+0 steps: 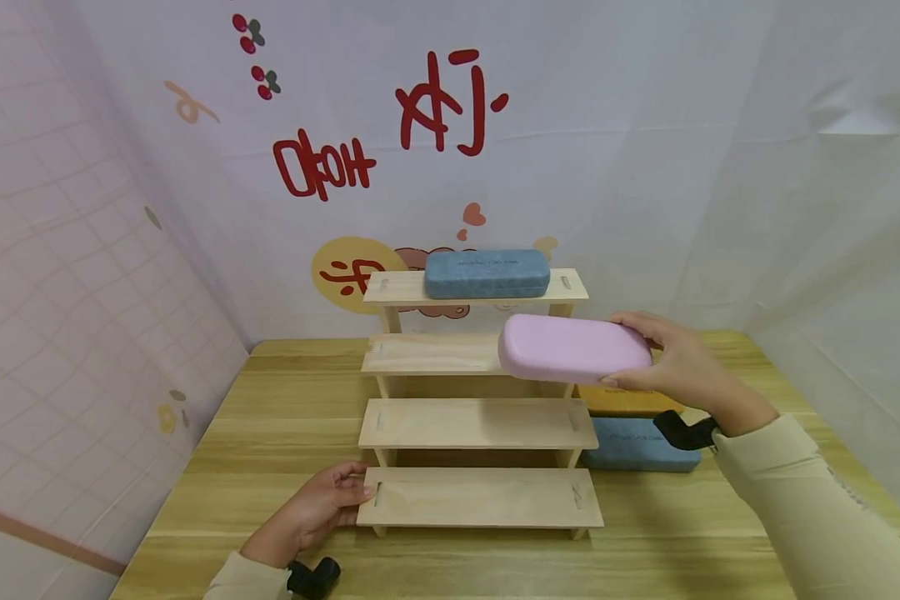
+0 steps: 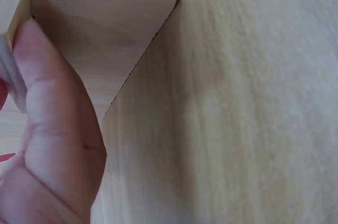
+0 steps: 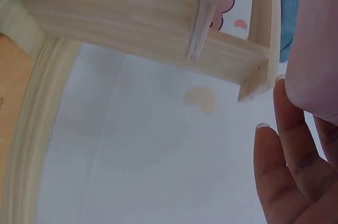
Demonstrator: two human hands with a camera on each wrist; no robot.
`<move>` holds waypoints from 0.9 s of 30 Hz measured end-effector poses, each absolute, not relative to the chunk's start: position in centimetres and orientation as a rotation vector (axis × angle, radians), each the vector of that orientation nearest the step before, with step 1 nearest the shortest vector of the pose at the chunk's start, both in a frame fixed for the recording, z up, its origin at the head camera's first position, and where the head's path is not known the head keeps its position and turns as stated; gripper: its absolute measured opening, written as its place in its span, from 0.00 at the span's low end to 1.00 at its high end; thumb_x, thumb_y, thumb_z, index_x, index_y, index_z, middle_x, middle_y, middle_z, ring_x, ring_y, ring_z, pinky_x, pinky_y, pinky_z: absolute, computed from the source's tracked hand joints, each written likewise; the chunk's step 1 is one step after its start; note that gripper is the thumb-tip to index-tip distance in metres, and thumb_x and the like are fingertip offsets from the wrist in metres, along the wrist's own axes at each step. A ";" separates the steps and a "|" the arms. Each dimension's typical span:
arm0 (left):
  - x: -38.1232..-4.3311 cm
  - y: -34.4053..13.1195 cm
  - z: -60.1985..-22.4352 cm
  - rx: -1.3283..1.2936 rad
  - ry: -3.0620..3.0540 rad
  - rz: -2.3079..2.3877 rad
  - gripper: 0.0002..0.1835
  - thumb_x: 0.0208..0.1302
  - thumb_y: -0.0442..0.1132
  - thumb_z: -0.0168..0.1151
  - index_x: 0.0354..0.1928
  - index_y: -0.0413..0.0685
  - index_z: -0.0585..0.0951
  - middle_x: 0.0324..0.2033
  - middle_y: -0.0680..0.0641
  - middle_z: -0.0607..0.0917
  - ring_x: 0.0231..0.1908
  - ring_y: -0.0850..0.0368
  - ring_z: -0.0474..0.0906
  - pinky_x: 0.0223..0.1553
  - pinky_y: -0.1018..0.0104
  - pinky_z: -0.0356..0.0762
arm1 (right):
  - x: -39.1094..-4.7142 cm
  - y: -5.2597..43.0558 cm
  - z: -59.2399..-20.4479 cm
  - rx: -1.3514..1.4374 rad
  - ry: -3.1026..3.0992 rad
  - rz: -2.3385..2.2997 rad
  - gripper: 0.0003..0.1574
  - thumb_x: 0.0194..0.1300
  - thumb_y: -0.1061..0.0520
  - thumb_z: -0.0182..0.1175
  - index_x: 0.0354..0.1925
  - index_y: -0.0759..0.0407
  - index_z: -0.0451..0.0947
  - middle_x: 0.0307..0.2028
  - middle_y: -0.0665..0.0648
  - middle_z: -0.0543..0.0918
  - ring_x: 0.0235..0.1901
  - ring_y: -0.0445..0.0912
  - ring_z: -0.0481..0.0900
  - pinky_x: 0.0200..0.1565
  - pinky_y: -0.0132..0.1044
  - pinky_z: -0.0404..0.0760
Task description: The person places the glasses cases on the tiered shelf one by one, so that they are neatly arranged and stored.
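Observation:
My right hand (image 1: 671, 357) grips a pink glasses case (image 1: 570, 348) by its right end, thumb in front and fingers behind. The case is held in the air before the upper steps of a wooden stepped rack (image 1: 480, 497). In the right wrist view, part of the pink case (image 3: 319, 49) shows beside the fingers (image 3: 296, 129). At the rack's lower left, my left hand (image 1: 322, 507) holds the end of the bottom step. The left wrist view shows a finger or thumb (image 2: 53, 97) against the underside of that board. A blue glasses case (image 1: 487, 275) lies on the top step.
To the right of the rack, a yellow-orange case (image 1: 630, 401) and another blue case (image 1: 637, 444) lie on the wooden table (image 1: 285, 417), partly under the right arm. A white printed cloth (image 1: 630, 167) hangs behind the rack, with a similar one at the left.

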State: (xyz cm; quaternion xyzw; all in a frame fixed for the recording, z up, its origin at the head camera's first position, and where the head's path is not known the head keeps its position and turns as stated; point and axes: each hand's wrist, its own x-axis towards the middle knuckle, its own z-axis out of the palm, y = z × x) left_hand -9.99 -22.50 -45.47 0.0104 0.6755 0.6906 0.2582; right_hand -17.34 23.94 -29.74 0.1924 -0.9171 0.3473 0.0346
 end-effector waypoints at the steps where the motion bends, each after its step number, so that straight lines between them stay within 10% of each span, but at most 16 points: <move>1: -10.0 -22.5 -45.5 0.026 1.833 1.873 0.34 0.68 0.32 0.57 0.66 0.19 0.53 0.44 0.43 0.80 0.41 0.55 0.81 0.43 0.58 0.81 | -17.6 23.6 -29.7 0.600 -2.821 1.073 0.47 0.49 0.47 0.76 0.64 0.58 0.70 0.61 0.60 0.71 0.49 0.53 0.71 0.42 0.35 0.74; 27: -9.9 -22.2 -45.2 -0.027 1.847 1.874 0.33 0.66 0.30 0.58 0.65 0.20 0.54 0.42 0.43 0.80 0.40 0.54 0.81 0.42 0.58 0.82 | -21.2 16.3 -30.1 0.752 -2.834 1.227 0.47 0.48 0.45 0.76 0.63 0.56 0.71 0.56 0.57 0.75 0.46 0.51 0.74 0.46 0.45 0.76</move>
